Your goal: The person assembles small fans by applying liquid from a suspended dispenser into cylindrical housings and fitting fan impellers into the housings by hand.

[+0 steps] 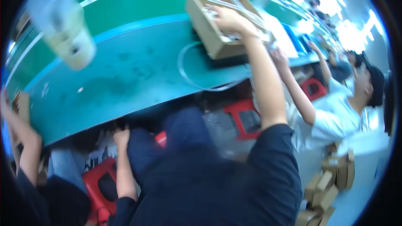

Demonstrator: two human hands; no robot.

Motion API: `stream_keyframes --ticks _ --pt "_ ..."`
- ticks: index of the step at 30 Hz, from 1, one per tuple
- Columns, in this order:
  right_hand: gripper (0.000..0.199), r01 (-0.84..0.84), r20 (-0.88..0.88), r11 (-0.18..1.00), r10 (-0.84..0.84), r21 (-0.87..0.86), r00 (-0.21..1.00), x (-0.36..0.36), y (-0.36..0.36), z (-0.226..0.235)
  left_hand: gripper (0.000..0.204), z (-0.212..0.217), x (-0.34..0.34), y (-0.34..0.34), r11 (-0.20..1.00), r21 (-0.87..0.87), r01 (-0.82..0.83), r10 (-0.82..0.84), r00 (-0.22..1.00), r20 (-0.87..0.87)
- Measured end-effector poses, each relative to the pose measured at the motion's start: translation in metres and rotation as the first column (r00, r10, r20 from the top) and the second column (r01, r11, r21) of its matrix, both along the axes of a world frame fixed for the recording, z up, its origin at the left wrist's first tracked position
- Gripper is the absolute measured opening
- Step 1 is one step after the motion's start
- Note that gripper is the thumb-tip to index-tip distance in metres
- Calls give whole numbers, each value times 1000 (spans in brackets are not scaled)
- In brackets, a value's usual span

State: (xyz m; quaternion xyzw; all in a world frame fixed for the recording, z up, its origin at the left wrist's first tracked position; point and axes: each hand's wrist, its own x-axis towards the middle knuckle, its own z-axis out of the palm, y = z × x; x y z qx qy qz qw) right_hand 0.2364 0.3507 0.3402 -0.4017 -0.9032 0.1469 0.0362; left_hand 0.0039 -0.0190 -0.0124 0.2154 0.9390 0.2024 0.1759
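Observation:
My right hand (232,20) reaches into an open cardboard box (228,50) at the far side of the green table (138,67). Its fingers are curled down among small white parts (209,12) in the box; what they grip, if anything, is too blurred to make out. Below the near table edge, beside my leg, hangs my left hand (121,136). Its fingers look closed, and whatever may be in them is hidden. Clear tubing (181,65) loops across the table next to the box.
A co-worker in a light shirt (335,113) sits at the right, and another person's arm (29,150) is at the left. Red stools (240,119) stand under the table. Cardboard boxes (324,188) lie at the lower right. A blurred translucent container (71,44) hangs at the upper left.

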Motion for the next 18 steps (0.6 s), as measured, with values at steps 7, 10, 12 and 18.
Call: stream_keyframes --ticks 7,10,12,18 --pt "62 9 -50 999 -6 54 999 3 6 -1 58 62 26 10 1000 19 -20 18 995 100" --pt "58 53 -74 996 -48 68 996 5 7 -2 71 -16 -3 -2 989 121 80 -75 996 -45" --pt "56 82 -70 993 -76 90 995 6 6 -3 71 -21 -1 -2 985 133 108 -102 993 -51" --pt "45 143 -96 981 -131 129 987 5 -9 9 71 4 1 3 996 -29 86 -85 996 11"
